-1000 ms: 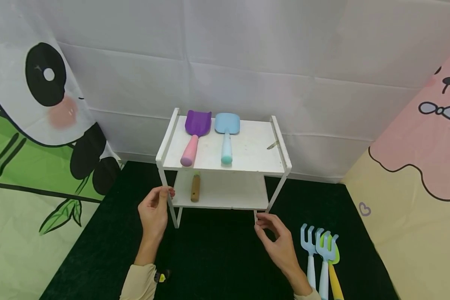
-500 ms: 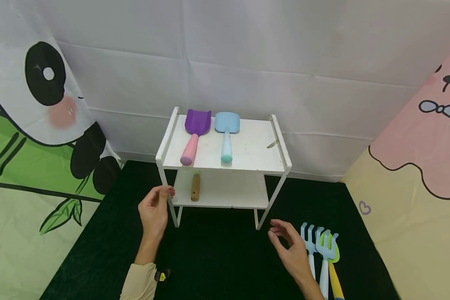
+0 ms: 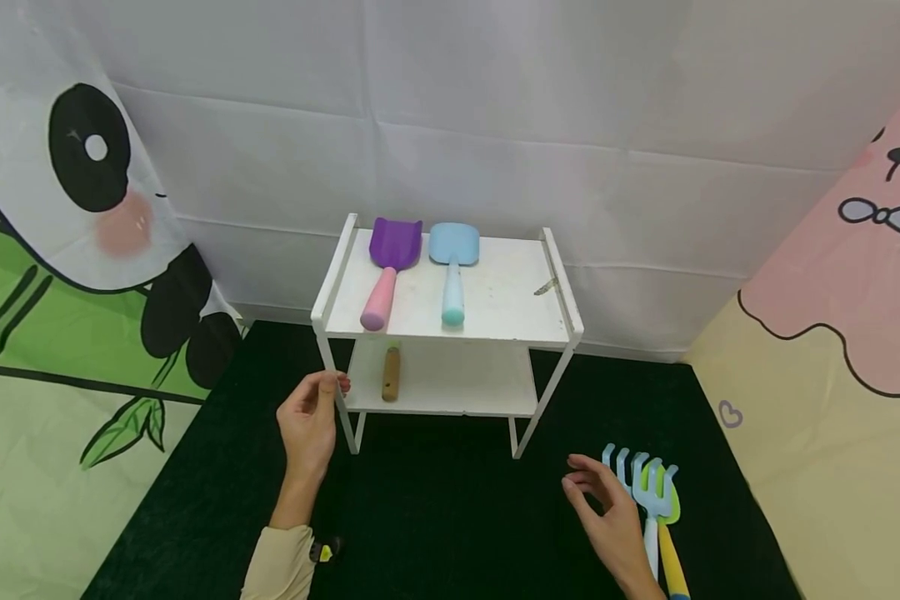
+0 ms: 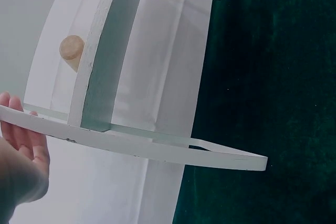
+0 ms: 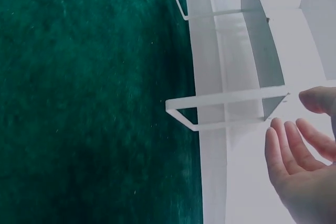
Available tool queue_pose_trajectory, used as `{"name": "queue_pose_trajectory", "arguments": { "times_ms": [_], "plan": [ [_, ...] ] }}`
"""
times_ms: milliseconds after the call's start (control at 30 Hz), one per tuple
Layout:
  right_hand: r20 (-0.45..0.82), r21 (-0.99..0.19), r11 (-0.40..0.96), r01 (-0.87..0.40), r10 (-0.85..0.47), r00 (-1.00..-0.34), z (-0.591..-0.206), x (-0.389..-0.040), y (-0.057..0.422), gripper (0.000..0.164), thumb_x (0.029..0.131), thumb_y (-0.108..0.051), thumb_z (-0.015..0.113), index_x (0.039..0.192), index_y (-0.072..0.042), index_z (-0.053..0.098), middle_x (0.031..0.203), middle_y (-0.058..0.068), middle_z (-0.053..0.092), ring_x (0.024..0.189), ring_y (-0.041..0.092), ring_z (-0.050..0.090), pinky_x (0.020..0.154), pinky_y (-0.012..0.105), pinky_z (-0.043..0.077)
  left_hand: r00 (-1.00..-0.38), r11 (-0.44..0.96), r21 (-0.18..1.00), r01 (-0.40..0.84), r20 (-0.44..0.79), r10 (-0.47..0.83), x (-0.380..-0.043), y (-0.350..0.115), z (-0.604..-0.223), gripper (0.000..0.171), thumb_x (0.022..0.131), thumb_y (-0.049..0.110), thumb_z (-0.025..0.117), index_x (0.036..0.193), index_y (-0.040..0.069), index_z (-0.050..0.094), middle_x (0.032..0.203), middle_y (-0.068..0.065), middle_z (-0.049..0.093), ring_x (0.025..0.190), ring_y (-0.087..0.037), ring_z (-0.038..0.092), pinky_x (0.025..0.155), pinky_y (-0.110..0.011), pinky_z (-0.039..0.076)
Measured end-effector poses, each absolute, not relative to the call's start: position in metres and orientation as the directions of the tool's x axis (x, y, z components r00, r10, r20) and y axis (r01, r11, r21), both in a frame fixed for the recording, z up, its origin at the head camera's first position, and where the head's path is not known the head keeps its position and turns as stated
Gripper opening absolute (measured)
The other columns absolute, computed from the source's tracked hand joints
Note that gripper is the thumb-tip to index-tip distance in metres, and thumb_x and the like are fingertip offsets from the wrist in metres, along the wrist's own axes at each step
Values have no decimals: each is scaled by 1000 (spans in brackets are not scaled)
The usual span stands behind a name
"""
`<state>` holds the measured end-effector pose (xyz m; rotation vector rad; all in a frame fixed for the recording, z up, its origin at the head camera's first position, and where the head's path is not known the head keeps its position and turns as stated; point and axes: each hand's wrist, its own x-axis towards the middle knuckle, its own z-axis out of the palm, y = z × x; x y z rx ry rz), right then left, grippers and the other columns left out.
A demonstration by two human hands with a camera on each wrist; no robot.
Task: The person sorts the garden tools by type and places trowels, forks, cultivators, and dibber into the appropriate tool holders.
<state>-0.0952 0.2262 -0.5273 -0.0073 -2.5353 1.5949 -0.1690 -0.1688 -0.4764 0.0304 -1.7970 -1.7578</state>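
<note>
Part-hiding one fork (image 3: 622,465): right hand (image 3: 612,510) (purple scoop (image 3: 390,268) on shelf (image 3: 506,287)).

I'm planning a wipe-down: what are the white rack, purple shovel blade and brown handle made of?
White rack: apparently painted metal or wood, from dark chips along its edges. Purple shovel blade: perhaps matte plastic or coated metal; its even colour leaves both open. Brown handle: probably smooth wood, from its tan tone.

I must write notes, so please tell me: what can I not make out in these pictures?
Head view: most of what joins the brown handle, hidden by the upper shelf.
Head view: most of the leftmost blue fork, behind the right hand.
Left wrist view: part of the left fingers, behind the white leg.
Right wrist view: part of the right thumb, cut off by the edge.
</note>
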Motion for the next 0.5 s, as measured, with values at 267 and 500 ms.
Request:
{"name": "queue_pose_trajectory", "arguments": {
  "times_ms": [267,500],
  "plan": [
    [67,-889,457,-13,103,-992,-528,-88,240,40,102,-24,67,138,-12,56,136,10,60,108,11,63,94,27,53,-804,113,905,409,416,-424,-169,-169,-477,27,108,13,54,103,-10,68,96,-5,72,91,-15,67,89,-21,52],
    [15,-885,462,53,142,-990,-531,-80,255,42,103,-25,65,141,-9,54,137,11,59,108,7,62,93,23,52,-810,110,907,406,413,-417,-170,-169,-479,28,108,14,54,104,-10,67,98,-11,72,92,-15,67,90,-22,52]
  ]
}}
